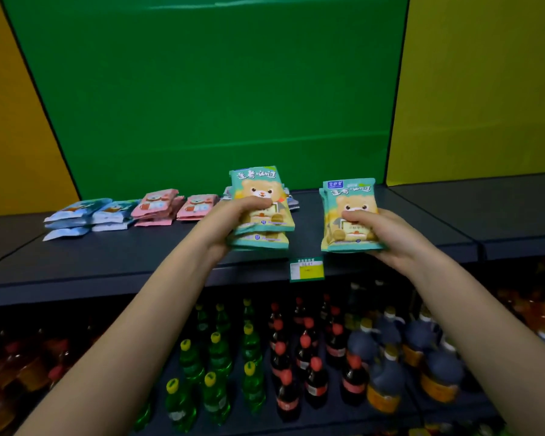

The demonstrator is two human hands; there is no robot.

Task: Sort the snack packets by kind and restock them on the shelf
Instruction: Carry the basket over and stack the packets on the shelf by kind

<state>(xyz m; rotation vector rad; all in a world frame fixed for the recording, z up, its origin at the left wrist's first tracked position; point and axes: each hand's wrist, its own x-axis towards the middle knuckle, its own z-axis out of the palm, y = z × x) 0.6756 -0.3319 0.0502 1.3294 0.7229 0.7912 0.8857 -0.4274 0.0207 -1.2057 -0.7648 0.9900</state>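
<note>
Over dark shelf (107,262), one stack of green bear packets (354,212) per hand. Left hand (233,221) pinches left stack (258,187), thumb on front, other fingers hidden behind. Right hand (381,234) pinches right stack (348,196) same way. Both stacks stand tall, tops to 12 o'clock. Blue packets (76,215) and pink packets (158,206) lie at 9 o'clock. Dark shelf top shows at 3 o'clock from right hand, so that hand looks nearer for set-down.

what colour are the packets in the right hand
The packets are teal and yellow with a cartoon bear; head view shows it best.
</note>
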